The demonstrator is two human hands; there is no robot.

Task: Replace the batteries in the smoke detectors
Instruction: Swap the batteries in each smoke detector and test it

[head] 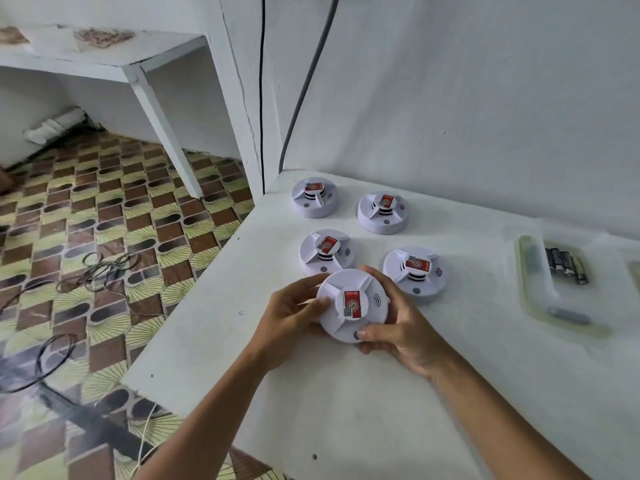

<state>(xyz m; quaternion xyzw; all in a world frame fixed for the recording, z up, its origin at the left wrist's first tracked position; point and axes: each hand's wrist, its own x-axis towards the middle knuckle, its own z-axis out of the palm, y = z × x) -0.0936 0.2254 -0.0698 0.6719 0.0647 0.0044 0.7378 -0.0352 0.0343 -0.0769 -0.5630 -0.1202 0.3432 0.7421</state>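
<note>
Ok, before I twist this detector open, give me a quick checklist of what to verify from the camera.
1. Both hands on the unit: ok. The left hand and right hand grip the held detector at opposite edges.
2. Unit face up, sticker on top: ok, so the battery side is hidden.
3. Cover already loosened: cannot tell, no gap shows at its rim.
4. Fresh batteries within sight: ok. The batteries lie in the clear tray to the right.
5. Other units out of the way: not ok. The nearest detector sits right behind the left fingers.
6. Space on the table to set parts down: ok, bare surface in front.
</note>
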